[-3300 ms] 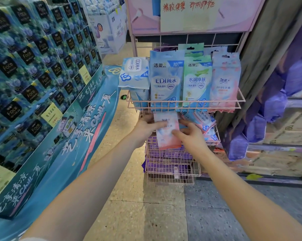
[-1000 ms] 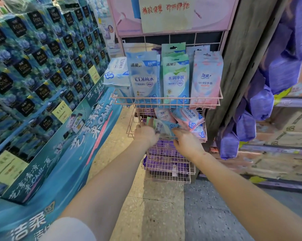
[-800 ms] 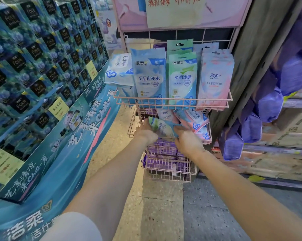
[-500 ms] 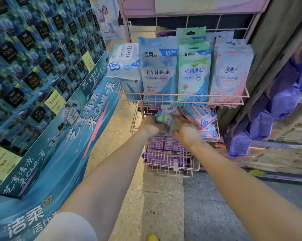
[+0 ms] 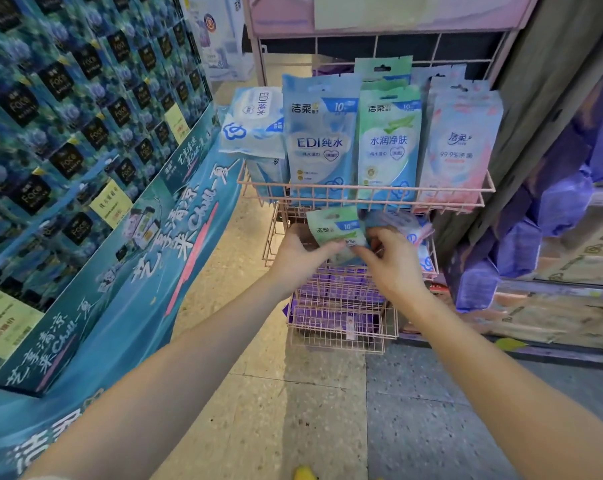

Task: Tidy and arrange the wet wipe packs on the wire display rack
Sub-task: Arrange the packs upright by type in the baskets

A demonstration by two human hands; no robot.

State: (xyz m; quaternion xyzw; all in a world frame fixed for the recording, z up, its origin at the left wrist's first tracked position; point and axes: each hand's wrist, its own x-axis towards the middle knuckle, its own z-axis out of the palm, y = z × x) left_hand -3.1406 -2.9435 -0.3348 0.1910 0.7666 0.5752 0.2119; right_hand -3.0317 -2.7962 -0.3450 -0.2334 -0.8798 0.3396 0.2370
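Wet wipe packs fill the pink wire display rack [image 5: 362,197] at centre frame. One small green pack [image 5: 336,230] sits just below the top basket's front rail, at the mouth of the second tier, pinched from both sides: the left hand [image 5: 298,258] has its grip clamped on the pack's lower left, thumb across the front, and the right hand [image 5: 392,261] closes its fingertips on the lower right edge. The pack is tilted, with its printed top toward the upper left.

Right of it, more small packs [image 5: 414,226] lie loosely in the second tier, blurred and partly hidden behind the right hand. Directly above, the top basket holds upright rows: a tall blue pack [image 5: 321,140], a green pack [image 5: 388,143] beside it and a pink pack [image 5: 459,150] at the right end. A white-and-blue bundle [image 5: 251,124] lies on its side over the basket's left end. The front rail of this basket crosses just above the held pack.

Below the hands, the lower tiers carry purple packs [image 5: 331,306] behind the wire mesh.

A tall teal display of boxed tissues [image 5: 68,116] takes up the left of the frame. Purple bags [image 5: 556,206] hang at the right, against a wooden post. The floor [image 5: 310,410] under both forearms is speckled stone, beige to the left and grey to the right.
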